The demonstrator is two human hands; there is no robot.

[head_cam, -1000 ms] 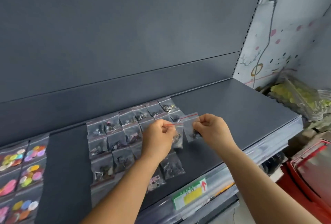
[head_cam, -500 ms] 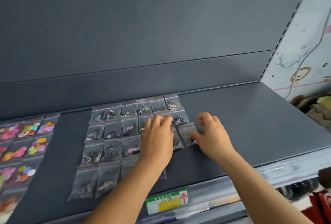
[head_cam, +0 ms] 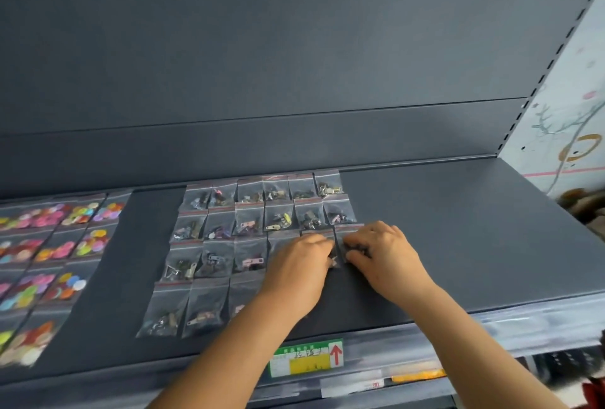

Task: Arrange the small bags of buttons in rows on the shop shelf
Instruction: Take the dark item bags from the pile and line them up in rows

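Note:
Small clear bags of dark and metal bits (head_cam: 248,222) lie in neat rows on the dark grey shelf (head_cam: 458,245). My right hand (head_cam: 383,255) is at the right end of the third row, its bent fingers and thumb pinching the last small bag (head_cam: 347,232) flat on the shelf. My left hand (head_cam: 298,264) lies just to its left, fingers pressing down on the neighbouring bag (head_cam: 316,232). Both hands hide most of these two bags. Part of the front row is behind my left forearm.
Bags of bright coloured buttons (head_cam: 65,245) fill the shelf's left end, with a bare strip between them and the dark bags. A green and yellow price label (head_cam: 306,359) sits on the front rail. The shelf is bare to the right, up to a patterned wall (head_cam: 563,133).
A second ago both hands held two bags above the shelf. They lowered them onto the third row, and the fingers have since curled over the bags. The camera swung left.

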